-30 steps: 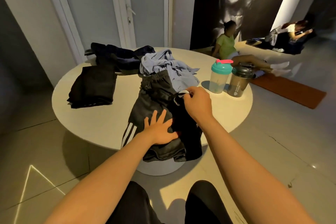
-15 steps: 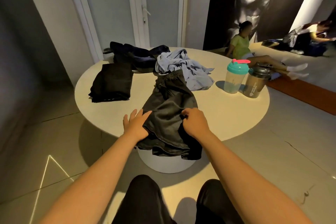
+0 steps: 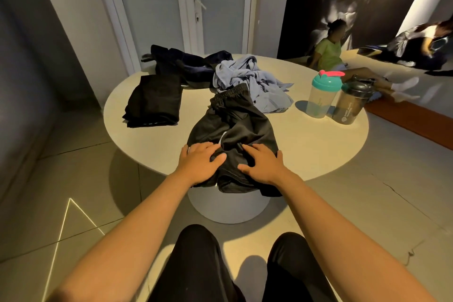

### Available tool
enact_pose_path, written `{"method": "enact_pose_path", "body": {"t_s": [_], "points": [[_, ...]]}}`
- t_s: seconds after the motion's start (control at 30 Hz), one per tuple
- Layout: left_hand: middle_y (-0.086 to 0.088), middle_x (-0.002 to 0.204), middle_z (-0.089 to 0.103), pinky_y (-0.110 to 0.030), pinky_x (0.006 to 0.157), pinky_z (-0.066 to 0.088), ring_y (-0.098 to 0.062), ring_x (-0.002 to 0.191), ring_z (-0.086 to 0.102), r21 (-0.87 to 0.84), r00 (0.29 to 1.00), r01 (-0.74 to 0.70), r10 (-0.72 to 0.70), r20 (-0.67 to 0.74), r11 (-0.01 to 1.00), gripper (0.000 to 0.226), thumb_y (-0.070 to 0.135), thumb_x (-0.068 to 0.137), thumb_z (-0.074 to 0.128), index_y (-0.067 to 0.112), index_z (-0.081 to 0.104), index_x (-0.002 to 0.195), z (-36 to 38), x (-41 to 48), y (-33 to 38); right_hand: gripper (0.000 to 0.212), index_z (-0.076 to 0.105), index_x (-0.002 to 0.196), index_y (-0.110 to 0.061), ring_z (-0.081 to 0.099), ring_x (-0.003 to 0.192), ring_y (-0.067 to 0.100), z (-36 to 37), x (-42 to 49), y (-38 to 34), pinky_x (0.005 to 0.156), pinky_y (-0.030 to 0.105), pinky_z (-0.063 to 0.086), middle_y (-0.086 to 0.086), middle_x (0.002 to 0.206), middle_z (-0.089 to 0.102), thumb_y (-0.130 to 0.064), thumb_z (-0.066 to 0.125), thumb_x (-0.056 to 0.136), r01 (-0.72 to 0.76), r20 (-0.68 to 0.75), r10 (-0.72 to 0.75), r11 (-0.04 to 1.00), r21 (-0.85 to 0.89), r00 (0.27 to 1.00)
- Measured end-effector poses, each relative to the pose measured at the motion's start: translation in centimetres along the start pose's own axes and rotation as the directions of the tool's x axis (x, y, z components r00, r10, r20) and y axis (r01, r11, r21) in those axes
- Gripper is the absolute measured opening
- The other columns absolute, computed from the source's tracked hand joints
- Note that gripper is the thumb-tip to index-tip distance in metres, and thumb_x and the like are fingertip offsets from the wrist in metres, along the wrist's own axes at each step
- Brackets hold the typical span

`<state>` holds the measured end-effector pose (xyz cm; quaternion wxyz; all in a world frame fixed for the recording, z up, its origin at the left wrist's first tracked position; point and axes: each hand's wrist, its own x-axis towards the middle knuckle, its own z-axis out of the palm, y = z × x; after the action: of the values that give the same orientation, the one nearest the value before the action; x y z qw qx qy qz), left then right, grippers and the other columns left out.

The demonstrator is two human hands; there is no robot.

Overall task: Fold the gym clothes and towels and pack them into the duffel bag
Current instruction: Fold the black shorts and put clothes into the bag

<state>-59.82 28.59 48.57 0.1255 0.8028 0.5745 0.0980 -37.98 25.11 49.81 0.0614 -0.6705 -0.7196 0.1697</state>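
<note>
Black shorts [image 3: 235,127] lie on the round white table [image 3: 306,144], their lower part hanging over the near edge. My left hand [image 3: 199,163] and my right hand [image 3: 262,164] both rest flat on the near part of the shorts, fingers spread. A folded black garment [image 3: 154,102] lies at the table's left. A crumpled light-blue garment [image 3: 247,78] and a dark navy garment [image 3: 186,62] lie at the back. No duffel bag is in view.
Two shaker bottles stand at the table's right: a teal-lidded one [image 3: 323,93] and a dark one [image 3: 353,102]. A person in a green top [image 3: 328,49] sits on the floor behind. Doors stand behind the table. My knees are below the table's edge.
My right hand let go of the shorts' fabric and now lies flat. Both hands moved together onto the near part of the shorts, which now lie folded narrower.
</note>
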Motion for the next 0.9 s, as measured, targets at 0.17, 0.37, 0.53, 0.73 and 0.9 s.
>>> {"method": "enact_pose_path", "body": {"t_s": [0.17, 0.37, 0.53, 0.73, 0.9], "points": [[0.004, 0.153, 0.042, -0.054, 0.122, 0.0, -0.022, 0.142, 0.035, -0.004, 0.992, 0.097, -0.097, -0.079, 0.995, 0.047, 0.043, 0.097, 0.046, 0.029, 0.051, 0.142, -0.5, 0.4, 0.5, 0.072, 0.012, 0.159, -0.037, 0.0, 0.154, 0.026, 0.3, 0.1, -0.9, 0.116, 0.066, -0.003, 0.0, 0.168, 0.007, -0.064, 0.039, 0.098, -0.061, -0.053, 0.057, 0.996, -0.065, 0.997], [0.003, 0.112, 0.066, -0.042, 0.101, 0.04, -0.029, 0.115, 0.055, -0.373, 0.959, 0.102, -0.19, -0.208, 0.922, 0.027, 0.051, 0.097, 0.048, 0.032, 0.059, 0.113, -0.4, 0.2, 2.1, 0.061, 0.033, 0.155, -0.028, 0.022, 0.15, 0.022, 1.1, -0.2, -1.4, 0.121, 0.056, 0.01, 0.004, 0.161, 0.03, -0.048, 0.05, 0.1, 0.11, -0.224, -0.067, 0.977, 0.184, 0.972], [0.009, 0.09, 0.059, -0.037, 0.077, 0.047, -0.021, 0.088, 0.06, -0.754, 0.808, 0.073, -0.482, -0.339, 0.653, 0.015, 0.032, 0.103, 0.045, 0.026, 0.052, 0.115, -2.0, -1.1, 1.7, 0.065, 0.043, 0.147, -0.034, 0.04, 0.136, 0.027, 0.7, -1.6, -0.8, 0.116, 0.059, 0.021, 0.002, 0.145, 0.046, -0.069, 0.046, 0.092, 0.044, -0.401, 0.019, 0.988, 0.149, 0.916], [-0.009, 0.091, 0.063, -0.039, 0.062, 0.049, -0.028, 0.075, 0.059, -0.629, 0.838, 0.203, -0.465, -0.285, 0.751, 0.029, 0.013, 0.095, 0.043, 0.031, 0.043, 0.119, -1.6, -2.3, -1.0, 0.095, 0.013, 0.156, -0.046, -0.004, 0.154, 0.032, 1.8, -2.4, -1.1, 0.116, 0.068, -0.005, 0.001, 0.168, 0.005, -0.085, 0.05, 0.078, 0.02, -0.014, -0.019, 0.996, 0.092, 1.0], [-0.001, 0.107, 0.061, -0.026, 0.061, 0.045, -0.019, 0.08, 0.061, -0.59, 0.945, 0.143, -0.287, -0.158, 0.795, 0.05, 0.006, 0.095, 0.047, 0.035, 0.043, 0.136, -2.3, -3.3, -0.3, 0.066, 0.028, 0.155, -0.03, 0.003, 0.153, 0.033, 0.7, -2.0, -1.4, 0.119, 0.063, 0.006, 0.012, 0.164, 0.015, -0.045, 0.056, 0.098, -0.153, -0.368, 0.126, 0.987, -0.045, 0.921]]}}
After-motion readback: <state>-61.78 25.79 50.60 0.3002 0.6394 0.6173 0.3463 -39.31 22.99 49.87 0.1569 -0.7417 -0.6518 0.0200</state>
